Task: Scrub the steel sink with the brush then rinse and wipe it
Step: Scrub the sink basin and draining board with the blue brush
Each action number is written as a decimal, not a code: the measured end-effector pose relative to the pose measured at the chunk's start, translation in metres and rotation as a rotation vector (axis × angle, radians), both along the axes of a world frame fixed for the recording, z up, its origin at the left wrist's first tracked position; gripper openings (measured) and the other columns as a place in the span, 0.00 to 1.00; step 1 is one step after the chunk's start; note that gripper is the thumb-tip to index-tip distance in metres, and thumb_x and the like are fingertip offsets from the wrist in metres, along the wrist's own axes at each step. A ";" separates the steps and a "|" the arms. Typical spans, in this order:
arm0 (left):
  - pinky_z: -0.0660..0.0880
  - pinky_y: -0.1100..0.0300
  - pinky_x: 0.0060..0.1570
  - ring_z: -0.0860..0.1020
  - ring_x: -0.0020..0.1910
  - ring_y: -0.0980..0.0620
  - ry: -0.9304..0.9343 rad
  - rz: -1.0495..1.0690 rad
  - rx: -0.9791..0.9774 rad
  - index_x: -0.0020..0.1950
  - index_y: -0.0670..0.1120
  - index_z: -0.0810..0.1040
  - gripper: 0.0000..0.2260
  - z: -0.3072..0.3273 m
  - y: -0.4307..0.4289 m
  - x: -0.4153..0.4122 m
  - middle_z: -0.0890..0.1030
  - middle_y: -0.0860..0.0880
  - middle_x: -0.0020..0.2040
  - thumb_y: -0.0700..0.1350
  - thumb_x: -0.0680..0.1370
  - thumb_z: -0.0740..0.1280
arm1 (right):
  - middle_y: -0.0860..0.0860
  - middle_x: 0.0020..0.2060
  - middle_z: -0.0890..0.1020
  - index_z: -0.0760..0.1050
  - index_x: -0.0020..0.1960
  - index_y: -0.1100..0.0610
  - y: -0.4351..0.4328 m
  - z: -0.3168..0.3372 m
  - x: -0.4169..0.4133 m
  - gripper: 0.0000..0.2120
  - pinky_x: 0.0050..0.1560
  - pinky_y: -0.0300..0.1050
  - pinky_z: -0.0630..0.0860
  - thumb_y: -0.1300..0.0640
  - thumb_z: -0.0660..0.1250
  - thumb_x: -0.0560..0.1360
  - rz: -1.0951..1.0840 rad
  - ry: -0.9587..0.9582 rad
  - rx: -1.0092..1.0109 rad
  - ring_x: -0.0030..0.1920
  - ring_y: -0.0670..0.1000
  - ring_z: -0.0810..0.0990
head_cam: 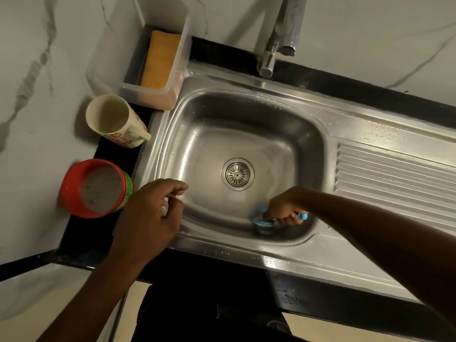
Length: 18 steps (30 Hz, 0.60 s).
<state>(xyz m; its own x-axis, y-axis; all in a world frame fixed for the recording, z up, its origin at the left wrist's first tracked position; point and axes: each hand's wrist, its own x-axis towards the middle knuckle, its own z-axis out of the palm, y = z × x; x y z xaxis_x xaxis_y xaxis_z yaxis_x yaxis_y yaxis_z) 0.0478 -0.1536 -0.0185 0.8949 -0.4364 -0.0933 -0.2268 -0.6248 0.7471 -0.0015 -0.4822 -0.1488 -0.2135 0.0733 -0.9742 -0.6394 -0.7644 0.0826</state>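
Presses brush (265, 222) head-down on the sink (246, 112) floor where it curves up into the near wall, toward the right corner, well apart from the drain (237, 174). Wraps right hand (283, 209) round the blue handle, fingers curled under it, handle tip poking out past them. Looks light, stiff in the handle, with a grey head that probably gives a little; likely slick when wet, so best gripped on the handle close to the head, as here, for firm pressure. Hangs left hand (153, 213) over the near-left rim, fingers loosely curled, nothing seen in them. Shows water beads on rim and drainboard (394, 174); steel probably slippery. Farther out: tap (276, 45) at the back, no water seen running; sponge (161, 60) in a clear tub (179, 70) at back left; cream cup (113, 119) and red cup (93, 188) on the counter (81, 240) just beside the left edge
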 end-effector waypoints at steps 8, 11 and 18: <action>0.75 0.67 0.51 0.81 0.52 0.58 -0.018 -0.001 -0.038 0.58 0.47 0.83 0.11 0.009 0.027 -0.001 0.84 0.55 0.51 0.42 0.78 0.66 | 0.47 0.29 0.63 0.68 0.43 0.52 0.098 0.025 0.048 0.20 0.20 0.35 0.56 0.39 0.59 0.84 -0.277 -0.163 0.222 0.24 0.44 0.60; 0.74 0.71 0.52 0.81 0.52 0.59 -0.028 0.000 -0.026 0.58 0.47 0.83 0.12 0.012 0.040 0.000 0.84 0.55 0.52 0.35 0.79 0.69 | 0.48 0.27 0.63 0.67 0.41 0.52 0.113 0.016 0.046 0.20 0.21 0.35 0.56 0.39 0.59 0.84 -0.336 -0.212 0.144 0.22 0.45 0.59; 0.75 0.68 0.47 0.79 0.47 0.65 -0.062 0.001 -0.039 0.60 0.47 0.83 0.12 0.019 0.074 0.002 0.82 0.59 0.47 0.35 0.79 0.69 | 0.48 0.29 0.64 0.66 0.43 0.53 0.081 0.038 0.003 0.21 0.23 0.37 0.57 0.37 0.62 0.83 -0.424 -0.247 0.061 0.25 0.46 0.58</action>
